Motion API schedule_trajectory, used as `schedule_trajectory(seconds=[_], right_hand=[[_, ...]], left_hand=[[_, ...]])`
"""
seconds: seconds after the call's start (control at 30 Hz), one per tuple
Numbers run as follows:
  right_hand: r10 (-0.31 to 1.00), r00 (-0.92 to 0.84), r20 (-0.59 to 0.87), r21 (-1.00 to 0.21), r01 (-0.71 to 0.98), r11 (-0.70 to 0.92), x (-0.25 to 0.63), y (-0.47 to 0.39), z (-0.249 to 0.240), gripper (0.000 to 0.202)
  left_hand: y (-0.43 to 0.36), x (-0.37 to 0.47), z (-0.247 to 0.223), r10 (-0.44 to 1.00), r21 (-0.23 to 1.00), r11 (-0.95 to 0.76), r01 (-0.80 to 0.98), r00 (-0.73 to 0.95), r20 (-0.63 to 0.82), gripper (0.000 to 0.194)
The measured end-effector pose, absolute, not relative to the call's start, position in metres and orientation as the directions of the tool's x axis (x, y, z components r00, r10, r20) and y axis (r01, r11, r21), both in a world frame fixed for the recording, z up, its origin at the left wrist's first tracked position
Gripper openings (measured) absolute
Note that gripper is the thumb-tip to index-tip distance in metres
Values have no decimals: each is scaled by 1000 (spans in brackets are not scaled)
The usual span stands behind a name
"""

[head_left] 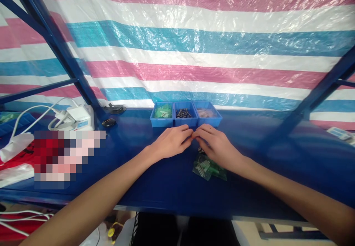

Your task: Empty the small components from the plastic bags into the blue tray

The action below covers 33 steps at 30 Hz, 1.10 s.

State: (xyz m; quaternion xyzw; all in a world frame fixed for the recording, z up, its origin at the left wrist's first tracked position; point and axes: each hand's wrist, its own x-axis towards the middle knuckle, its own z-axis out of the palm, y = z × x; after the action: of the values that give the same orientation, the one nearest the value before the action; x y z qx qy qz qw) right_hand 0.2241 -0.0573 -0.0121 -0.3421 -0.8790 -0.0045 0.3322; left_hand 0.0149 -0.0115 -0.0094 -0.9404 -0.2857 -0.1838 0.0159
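Observation:
My left hand (172, 141) and my right hand (219, 147) meet above the table, just in front of three small blue bins. The fingertips of both are pinched together, and whatever lies between them is hidden or too small to make out. Under my right hand lies a see-through plastic bag (204, 167) with silvery metal pieces and something green in it. A few small shiny pieces (200, 150) show by my right fingers. The left bin (162, 123) holds green bagged pieces, the middle bin (185, 122) many small dark metal parts, and the right bin (210, 121) pale plastic packets.
On the left of the blue table (155, 190) stand a white power strip (88, 118) with plugs and cables, a dark mouse-like object (108, 122) and red cloth or packaging (19, 159). A striped plastic sheet (194, 68) hangs behind, between blue frame posts (80, 87).

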Motion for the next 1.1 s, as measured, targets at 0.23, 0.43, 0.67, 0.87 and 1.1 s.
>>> schedule_trajectory(seconds=[0.23,0.43,0.67,0.87,1.1], right_hand=[[612,-513,601,-290,573,766,222,-58,-12,20],[610,-499,616,-299,568,766,221,-56,-12,21],[608,-455,650,-314,568,761,220,-59,-11,20],[623,-412,665,-345,570,746,219,-59,-10,18],[626,-410,663,-346,574,742,220,-58,-11,19]], left_hand=[[-12,15,-10,533,99,-839,535,771,349,18],[-13,15,-9,532,106,-841,531,774,343,19],[-14,16,-8,517,141,-854,501,784,343,26],[-13,16,-7,520,127,-850,511,776,355,29],[-14,17,-7,522,108,-846,522,774,358,29]])
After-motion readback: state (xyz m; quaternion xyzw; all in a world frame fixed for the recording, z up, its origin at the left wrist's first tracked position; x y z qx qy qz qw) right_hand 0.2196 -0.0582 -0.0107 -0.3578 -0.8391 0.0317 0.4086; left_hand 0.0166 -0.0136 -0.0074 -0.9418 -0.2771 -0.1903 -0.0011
